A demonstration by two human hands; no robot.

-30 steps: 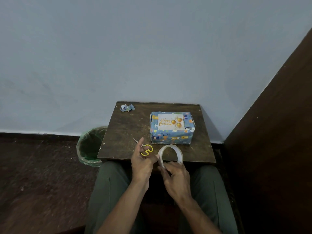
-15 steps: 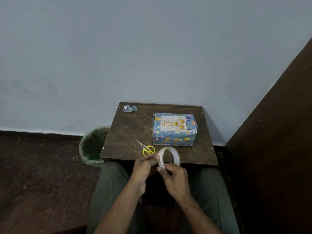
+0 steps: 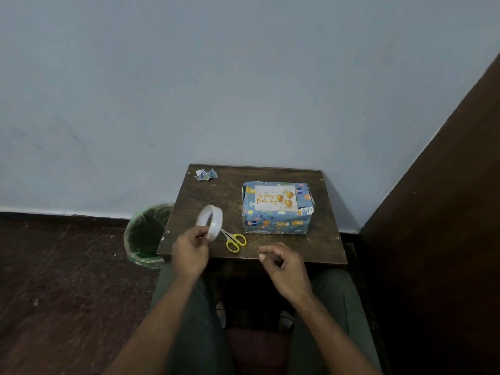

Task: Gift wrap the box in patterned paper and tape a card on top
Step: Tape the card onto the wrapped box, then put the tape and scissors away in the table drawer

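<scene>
Pale blue wall fills the upper part of my view, and a dark wooden panel stands at my right side. Below the wall is a small dark wooden table, pushed against it, and my knees in grey-green trousers are under its near edge.

On the right half of the table lies the box, already covered in blue patterned paper with small orange and white figures. On its top face lies the white card, with golden words "Happy Birthday" and three golden balloons. I cannot tell from here if tape is holding the card.

My left hand pinches the roll of clear tape at its lower rim, between thumb and fingers, and holds it upright above the left front part of the table. My right hand grasps nothing; its fingers are loosely bent and it hovers over the near edge of the table, apart from the box.

Small scissors with yellow handles lie on the table between my two hands, just beside the tape roll. A crumpled scrap of the patterned paper is in the far left corner. A green waste bin stands on the dark floor, left of the table.
</scene>
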